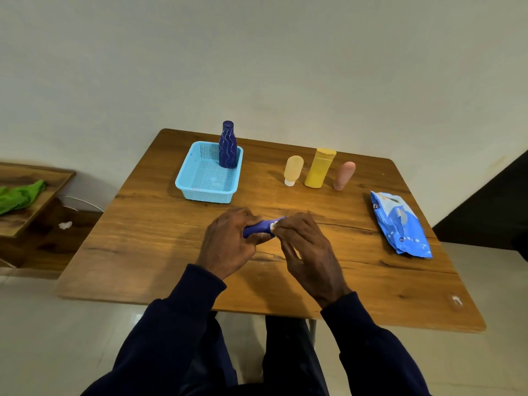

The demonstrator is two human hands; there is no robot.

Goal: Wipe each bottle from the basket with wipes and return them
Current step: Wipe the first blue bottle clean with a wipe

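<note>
Curling round the small blue bottle (257, 228), the left hand (228, 242) is holding it lying left-to-right; the right hand (307, 252) is pinching a wipe (273, 225) at its right end

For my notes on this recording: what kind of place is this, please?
Probably a plain indoor room, perhaps in a home or office: a wooden table stands before a bare pale wall, and a low wooden shelf with a green cloth is at its left.

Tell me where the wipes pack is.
In the head view, the wipes pack lies on the right side of the table, just nearer than the pink bottle.
</note>
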